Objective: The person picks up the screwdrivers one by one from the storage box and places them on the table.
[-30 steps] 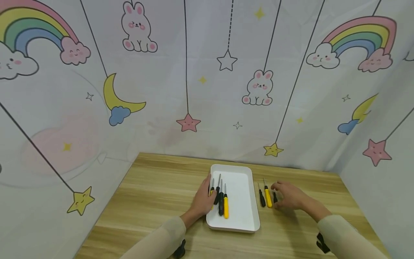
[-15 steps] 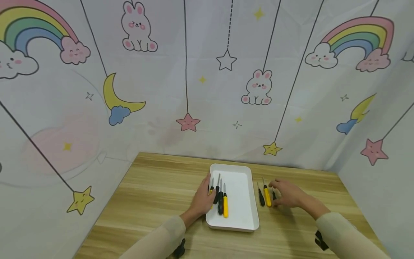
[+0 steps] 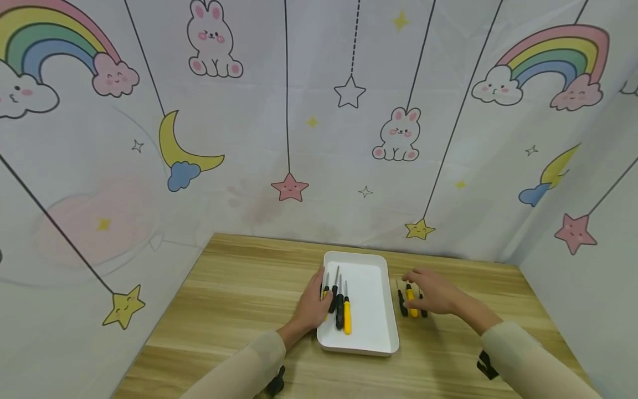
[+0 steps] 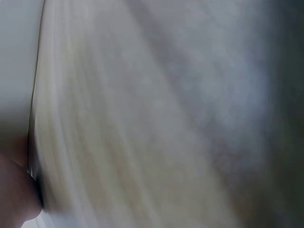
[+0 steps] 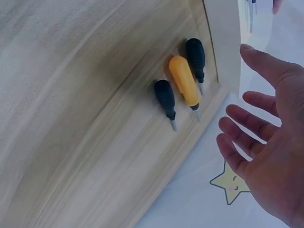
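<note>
My left hand (image 3: 311, 306) grips the left side of a white tray (image 3: 371, 316), thumb over the rim and fingers along the outer wall. Inside the tray lie several screwdrivers: a yellow one (image 3: 347, 318), black ones beside it, and another yellow one partly hidden by the thumb. To the right of the tray, two black screwdrivers (image 5: 165, 97) and a yellow screwdriver (image 5: 184, 81) lie side by side on the table. Over these three hovers my right hand (image 3: 431, 292), fingers spread and relaxed, holding nothing. The left wrist view is mostly blurred.
The wooden table (image 3: 239, 293) runs back to a white cloth backdrop (image 3: 329, 166) printed with rabbits, stars and rainbows. Its side panel (image 3: 598, 299) stands along the table's right edge. The tray's right wall (image 5: 225, 38) rises close beside the nearest black screwdriver.
My right hand has moved left from the rightmost black screwdriver to over the yellow one, its fingers more spread. The left hand and tray stay put.
</note>
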Motion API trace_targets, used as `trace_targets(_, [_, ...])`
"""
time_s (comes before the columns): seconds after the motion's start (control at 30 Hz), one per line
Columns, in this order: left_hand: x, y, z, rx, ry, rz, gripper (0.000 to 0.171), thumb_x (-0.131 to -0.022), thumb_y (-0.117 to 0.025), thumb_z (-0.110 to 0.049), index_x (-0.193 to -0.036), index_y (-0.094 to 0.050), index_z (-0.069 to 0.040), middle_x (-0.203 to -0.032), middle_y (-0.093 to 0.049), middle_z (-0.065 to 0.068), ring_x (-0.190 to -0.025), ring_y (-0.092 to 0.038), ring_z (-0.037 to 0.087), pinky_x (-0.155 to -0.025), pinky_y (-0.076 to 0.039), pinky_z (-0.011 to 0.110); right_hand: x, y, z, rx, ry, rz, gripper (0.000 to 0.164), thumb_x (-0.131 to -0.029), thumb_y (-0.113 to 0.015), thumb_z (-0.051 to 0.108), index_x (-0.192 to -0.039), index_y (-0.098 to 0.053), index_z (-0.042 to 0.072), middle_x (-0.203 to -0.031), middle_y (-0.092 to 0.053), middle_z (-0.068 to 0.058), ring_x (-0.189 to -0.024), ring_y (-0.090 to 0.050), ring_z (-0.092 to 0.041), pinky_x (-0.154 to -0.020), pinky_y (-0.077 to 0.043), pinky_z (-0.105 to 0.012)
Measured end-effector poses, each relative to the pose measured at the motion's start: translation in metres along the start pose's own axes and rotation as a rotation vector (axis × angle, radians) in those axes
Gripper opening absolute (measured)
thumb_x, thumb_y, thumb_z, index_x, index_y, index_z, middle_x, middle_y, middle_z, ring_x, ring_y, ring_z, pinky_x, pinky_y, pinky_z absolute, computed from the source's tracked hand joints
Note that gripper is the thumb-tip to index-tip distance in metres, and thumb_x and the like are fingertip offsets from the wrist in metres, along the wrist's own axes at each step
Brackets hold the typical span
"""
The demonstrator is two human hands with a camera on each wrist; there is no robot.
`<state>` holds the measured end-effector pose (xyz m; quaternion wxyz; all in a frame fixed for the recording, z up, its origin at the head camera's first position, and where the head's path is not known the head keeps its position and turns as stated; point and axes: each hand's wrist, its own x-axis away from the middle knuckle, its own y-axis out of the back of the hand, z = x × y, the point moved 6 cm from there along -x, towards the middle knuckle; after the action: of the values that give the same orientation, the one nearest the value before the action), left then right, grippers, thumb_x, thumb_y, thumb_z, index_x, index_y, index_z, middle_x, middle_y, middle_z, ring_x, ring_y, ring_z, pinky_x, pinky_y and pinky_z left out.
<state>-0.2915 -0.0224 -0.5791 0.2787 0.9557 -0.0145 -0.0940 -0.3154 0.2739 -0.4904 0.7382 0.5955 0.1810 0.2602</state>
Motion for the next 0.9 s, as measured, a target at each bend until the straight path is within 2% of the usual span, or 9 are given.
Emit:
trace_targets(0.27, [-0.001, 0.0, 0.001, -0.014, 0.007, 0.004, 0.069, -0.109, -0.053, -0.019, -0.168, -0.021, -0.002, -0.172, -0.028, 0.018, -0.157, -0.03, 0.035, -0.127, -0.026, 0.053, -0.005, 0.003, 0.01, -0.001, 0.01, -0.018, 0.059, -0.094, -0.082, 0.037, -0.137, -0.064, 0.001, -0.131, -0.066, -0.015, -0.12, -0.063, -0.038, -0.101, -0.053, -0.059])
trace_targets(0.5, [-0.002, -0.001, 0.001, -0.031, 0.005, 0.002, 0.07, -0.108, -0.054, -0.018, -0.168, -0.022, -0.002, -0.171, -0.029, 0.018, -0.157, -0.031, 0.035, -0.127, -0.026, 0.053, -0.007, 0.0, 0.02, 0.021, 0.034, -0.089, 0.059, -0.091, -0.084, 0.039, -0.134, -0.066, 0.003, -0.123, -0.066, -0.012, -0.109, -0.065, -0.032, -0.093, -0.056, -0.055])
trace_targets(0.67, [-0.001, 0.0, 0.0, -0.026, 0.0, 0.0, 0.07, -0.108, -0.053, -0.017, -0.168, -0.021, 0.0, -0.171, -0.029, 0.019, -0.157, -0.03, 0.035, -0.127, -0.026, 0.052, -0.008, -0.003, 0.028, 0.025, 0.052, -0.123, 0.067, -0.09, -0.083, 0.047, -0.137, -0.065, 0.002, -0.128, -0.065, -0.014, -0.115, -0.064, -0.037, -0.097, -0.054, -0.059])
trace_targets(0.9, [-0.001, 0.001, -0.001, -0.013, -0.006, 0.0, 0.069, -0.109, -0.053, -0.017, -0.168, -0.021, 0.0, -0.171, -0.029, 0.019, -0.157, -0.03, 0.034, -0.127, -0.026, 0.051, -0.01, -0.008, 0.036, -0.034, 0.021, -0.167, 0.074, -0.088, -0.084, 0.048, -0.142, -0.062, 0.002, -0.135, -0.061, -0.018, -0.123, -0.059, -0.041, -0.103, -0.05, -0.063])
